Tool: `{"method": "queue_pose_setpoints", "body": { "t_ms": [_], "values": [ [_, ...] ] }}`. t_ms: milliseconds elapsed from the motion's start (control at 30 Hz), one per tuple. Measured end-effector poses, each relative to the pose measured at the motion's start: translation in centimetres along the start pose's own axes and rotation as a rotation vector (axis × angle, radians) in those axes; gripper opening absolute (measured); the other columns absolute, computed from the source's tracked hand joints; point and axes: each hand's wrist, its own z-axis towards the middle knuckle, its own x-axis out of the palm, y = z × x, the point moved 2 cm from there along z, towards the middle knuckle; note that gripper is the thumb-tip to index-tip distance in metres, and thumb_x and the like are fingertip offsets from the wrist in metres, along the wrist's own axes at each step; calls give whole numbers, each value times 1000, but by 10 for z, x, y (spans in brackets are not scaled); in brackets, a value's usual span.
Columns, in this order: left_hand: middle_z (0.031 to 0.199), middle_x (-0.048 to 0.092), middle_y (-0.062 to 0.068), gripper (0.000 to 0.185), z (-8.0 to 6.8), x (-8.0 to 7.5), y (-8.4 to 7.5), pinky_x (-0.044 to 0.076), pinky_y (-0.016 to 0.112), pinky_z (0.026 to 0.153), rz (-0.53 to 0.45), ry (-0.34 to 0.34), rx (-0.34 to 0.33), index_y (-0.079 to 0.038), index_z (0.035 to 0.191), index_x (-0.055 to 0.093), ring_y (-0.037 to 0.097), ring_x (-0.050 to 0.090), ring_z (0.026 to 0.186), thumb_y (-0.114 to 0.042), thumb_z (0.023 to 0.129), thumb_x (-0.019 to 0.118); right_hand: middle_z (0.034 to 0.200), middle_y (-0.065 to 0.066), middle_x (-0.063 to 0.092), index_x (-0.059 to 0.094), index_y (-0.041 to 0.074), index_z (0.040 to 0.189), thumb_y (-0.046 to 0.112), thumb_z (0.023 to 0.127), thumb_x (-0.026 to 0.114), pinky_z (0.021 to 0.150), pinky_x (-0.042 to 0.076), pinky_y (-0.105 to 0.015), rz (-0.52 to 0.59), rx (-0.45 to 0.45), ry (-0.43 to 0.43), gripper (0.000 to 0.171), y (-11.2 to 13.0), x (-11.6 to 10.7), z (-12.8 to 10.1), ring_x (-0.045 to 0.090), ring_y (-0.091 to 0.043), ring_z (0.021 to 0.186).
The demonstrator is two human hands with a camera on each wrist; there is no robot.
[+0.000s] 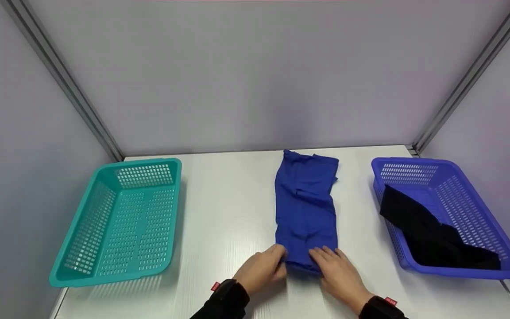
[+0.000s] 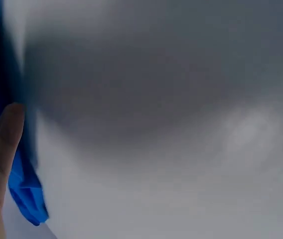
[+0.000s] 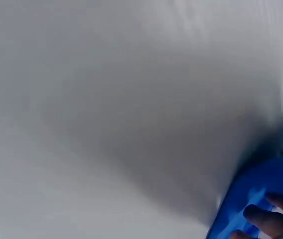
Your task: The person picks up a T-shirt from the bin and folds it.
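A blue garment [image 1: 306,208], folded into a long strip, lies on the white table with its near end between both hands. What kind of garment it is does not show. At the near left corner my left hand [image 1: 261,268] pinches the fabric between bent fingers and thumb. My right hand [image 1: 339,274] grips the near right corner, fingers over the top and thumb hidden in the head view. Blue fabric [image 2: 27,194] runs past a finger in the left wrist view. More of the fabric [image 3: 261,184] bulges under the fingers in the right wrist view.
On the left stands a green perforated basket [image 1: 175,217] with nothing in it. A purple-blue basket [image 1: 485,199] on the right holds a crumpled black cloth [image 1: 427,230], part of it draped over the left rim. Grey panels [image 1: 255,79] enclose the table [image 1: 224,199] at back and sides.
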Motion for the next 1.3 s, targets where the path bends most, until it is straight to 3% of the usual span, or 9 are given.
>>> {"method": "queue_pose_setpoints", "body": {
  "t_ms": [100, 233, 400, 500, 767, 900, 1000, 1133, 1300],
  "values": [
    [75, 46, -14, 17, 6, -12, -6, 34, 12, 49, -119, -57, 13, -16, 89, 47, 0, 44, 56, -10, 76, 56, 99, -4, 64, 60, 12, 104, -3, 57, 63, 78, 44, -38, 41, 43, -148, 49, -15, -23, 1, 59, -21, 90],
    [93, 53, -13, 33, 12, -20, -13, 42, 15, 68, -102, -11, 70, -18, 106, 50, 0, 52, 79, -17, 77, 66, 87, 3, 66, 63, 18, 93, -1, 63, 64, 62, 48, -31, 119, 60, -199, 35, -31, -59, 5, 61, -11, 74],
    [95, 54, -7, 26, 22, -26, -22, 40, 21, 78, 45, -97, 204, -15, 99, 58, 7, 50, 88, -10, 74, 66, 79, 11, 63, 63, 20, 87, 4, 73, 66, 57, 46, -29, 169, -35, -62, 21, -41, -103, 5, 56, -4, 66],
    [94, 56, -6, 22, 26, -30, -27, 38, 26, 83, 26, -158, 215, -14, 93, 60, 12, 49, 94, -6, 72, 62, 75, 15, 59, 63, 22, 86, 9, 77, 65, 55, 44, -25, 241, -67, 91, 16, -44, -121, 3, 52, -1, 62],
    [63, 45, -14, 7, 24, -40, -33, 30, 13, 42, -454, 111, -4, -21, 91, 49, -3, 35, 48, -18, 85, 53, 68, 14, 57, 64, 26, 81, 19, 80, 64, 50, 40, -21, 493, -55, 333, 6, -50, -135, -3, 48, -1, 57],
    [59, 41, -12, 23, 26, -40, -27, 36, 16, 49, -602, 225, -79, -26, 107, 54, -1, 36, 46, -16, 87, 51, 72, 9, 63, 65, 23, 82, 26, 81, 62, 55, 44, -24, 645, 12, 482, 5, -50, -129, -2, 54, -5, 61],
    [74, 50, -13, 37, 28, -34, -19, 41, 19, 63, -655, 288, -152, -28, 117, 54, 1, 40, 53, -10, 85, 51, 74, 5, 62, 64, 20, 83, 28, 81, 62, 56, 46, -27, 705, 66, 539, 9, -51, -120, 2, 56, -9, 65],
    [105, 55, -12, 42, 35, -22, -8, 40, 25, 79, -689, 257, -253, -25, 115, 57, 5, 49, 77, 0, 82, 50, 72, 11, 57, 62, 22, 83, 28, 82, 61, 55, 43, -25, 571, 80, 409, 6, -58, -106, 12, 52, -6, 63],
    [107, 56, -8, 40, 49, -10, 2, 39, 29, 84, -701, 154, -367, -19, 110, 59, 8, 50, 95, 6, 81, 47, 73, 13, 55, 61, 22, 82, 23, 79, 64, 59, 40, -25, 412, 140, 190, 4, -66, -88, 28, 48, -5, 63]
  ]
}}
